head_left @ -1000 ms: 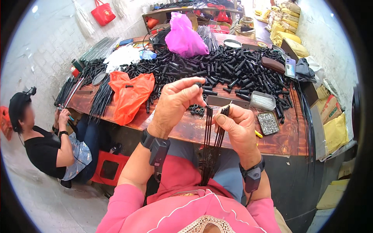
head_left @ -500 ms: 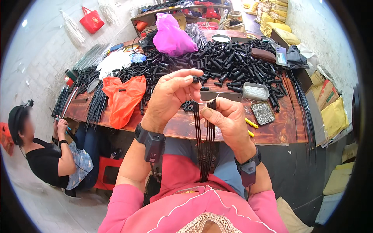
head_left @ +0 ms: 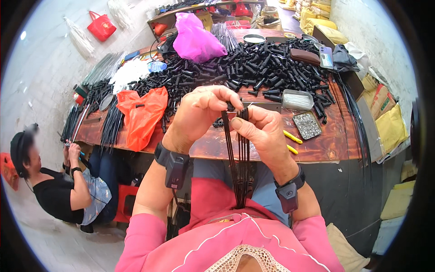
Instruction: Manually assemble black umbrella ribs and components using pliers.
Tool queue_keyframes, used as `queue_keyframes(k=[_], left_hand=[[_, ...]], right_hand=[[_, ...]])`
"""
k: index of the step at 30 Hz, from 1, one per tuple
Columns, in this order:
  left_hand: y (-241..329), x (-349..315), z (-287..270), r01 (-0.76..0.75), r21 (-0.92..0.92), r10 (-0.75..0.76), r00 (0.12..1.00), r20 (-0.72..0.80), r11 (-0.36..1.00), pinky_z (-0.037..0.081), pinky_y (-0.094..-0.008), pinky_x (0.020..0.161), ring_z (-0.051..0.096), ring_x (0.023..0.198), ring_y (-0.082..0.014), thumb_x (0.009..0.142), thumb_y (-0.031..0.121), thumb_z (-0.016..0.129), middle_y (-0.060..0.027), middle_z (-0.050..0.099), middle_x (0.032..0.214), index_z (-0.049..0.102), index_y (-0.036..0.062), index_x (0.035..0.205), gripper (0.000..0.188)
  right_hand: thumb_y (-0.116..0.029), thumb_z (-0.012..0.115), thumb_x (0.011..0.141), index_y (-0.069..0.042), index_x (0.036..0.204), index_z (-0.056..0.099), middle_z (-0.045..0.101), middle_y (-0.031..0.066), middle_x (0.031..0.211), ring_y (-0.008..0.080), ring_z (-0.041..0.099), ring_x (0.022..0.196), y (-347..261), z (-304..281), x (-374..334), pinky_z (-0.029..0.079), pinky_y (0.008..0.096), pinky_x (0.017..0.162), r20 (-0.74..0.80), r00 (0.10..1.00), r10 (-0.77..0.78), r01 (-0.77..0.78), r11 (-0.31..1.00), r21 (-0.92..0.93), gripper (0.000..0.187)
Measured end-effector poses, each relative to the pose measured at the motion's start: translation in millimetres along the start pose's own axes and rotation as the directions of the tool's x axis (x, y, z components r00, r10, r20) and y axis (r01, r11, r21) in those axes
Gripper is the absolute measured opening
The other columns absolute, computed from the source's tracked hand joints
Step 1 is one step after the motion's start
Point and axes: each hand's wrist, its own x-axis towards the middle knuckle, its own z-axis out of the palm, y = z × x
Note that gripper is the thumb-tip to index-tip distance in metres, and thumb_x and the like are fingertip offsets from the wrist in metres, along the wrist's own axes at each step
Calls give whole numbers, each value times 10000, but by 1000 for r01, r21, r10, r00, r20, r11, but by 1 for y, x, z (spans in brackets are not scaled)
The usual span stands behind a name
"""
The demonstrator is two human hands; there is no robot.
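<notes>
A bundle of thin black rods (head_left: 235, 167), which look like umbrella ribs, hangs down from between my hands to my lap. My right hand (head_left: 263, 129) is closed on the tops of the rods, thumb against them. My left hand (head_left: 199, 113) pinches a small black plastic piece (head_left: 230, 107) at the tops of the rods; the fingers partly hide it. A thin pale wire (head_left: 250, 104) sticks out above my right fingers. Small black rings (head_left: 218, 123) lie on the wooden table (head_left: 204, 149) just behind my left hand.
Black plastic tubes (head_left: 267, 68) heap across the table. An orange bag (head_left: 142, 115) lies left, a purple bag (head_left: 195, 38) behind. At right are a clear box (head_left: 297, 100), a tin of small metal parts (head_left: 307, 125) and yellow-handled pliers (head_left: 292, 137). A co-worker (head_left: 59, 181) sits at left.
My left hand has come down, bringing the small black piece onto the rod tops. The rods are gathered closer together. The view has shifted slightly.
</notes>
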Motion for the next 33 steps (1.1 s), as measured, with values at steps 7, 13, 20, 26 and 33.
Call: queue_keyframes(k=[7,13,20,26,33], left_hand=[[1,-5,13,-101,126,103,995,-4,987,477,-308,862,619,906,-199,853,144,562,-134,677,971,674,-77,959,269],[4,-11,33,-12,226,61,975,-215,974,511,-274,783,620,845,-113,912,114,643,-50,678,948,666,-18,1104,234],[-2,-6,1,-1,3,2,988,-152,1000,515,-307,772,637,812,-145,896,119,675,-47,648,884,619,13,1101,238],[-8,-3,-1,-25,-49,16,984,-179,998,507,-299,806,638,852,-161,902,104,631,-62,663,932,650,-10,1050,187],[-8,-4,11,-30,-69,17,982,-188,997,499,-305,803,626,842,-136,909,121,616,-40,667,969,671,2,1024,175]], right_hand=[[-94,703,874,-9,826,679,585,-57,690,14,472,646,-1,2,0,385,202,537,-59,998,-35,31,997,-71,101],[-101,698,877,-4,820,674,591,-53,691,12,475,649,0,1,1,386,204,532,-45,999,-22,19,998,-59,115],[-102,696,877,1,830,674,594,-54,696,12,469,646,-7,6,-4,391,202,544,-4,1000,-1,0,997,-74,116],[-91,689,882,-1,820,668,593,-58,700,9,466,651,-3,6,-1,389,202,550,-51,999,-19,18,1000,-26,111],[-95,685,887,-1,845,683,583,-59,694,8,454,636,0,5,1,362,204,530,-62,998,-17,16,999,-30,103]])
